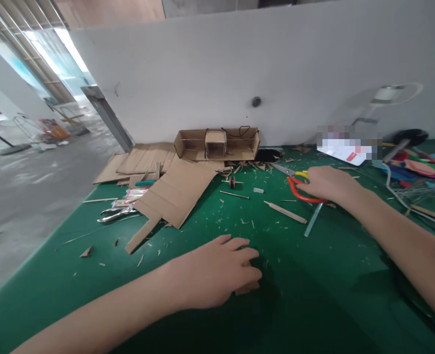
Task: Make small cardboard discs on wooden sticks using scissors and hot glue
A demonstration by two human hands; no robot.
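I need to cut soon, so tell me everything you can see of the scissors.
The scissors lie flat on the green mat, far right of centre. Red loop handles with a yellow part near the pivot, plastic by the look; metal blades point left toward the cardboard box. The right hand rests on the handles, covering part of them. Whether the blades are open is unclear.

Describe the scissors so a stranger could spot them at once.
Start at the green mat covering the table, then follow the right hand toward the back wall. Under its fingers lie the scissors, the only tool there with red and yellow handle loops, steel blades pointing left toward the cardboard box.
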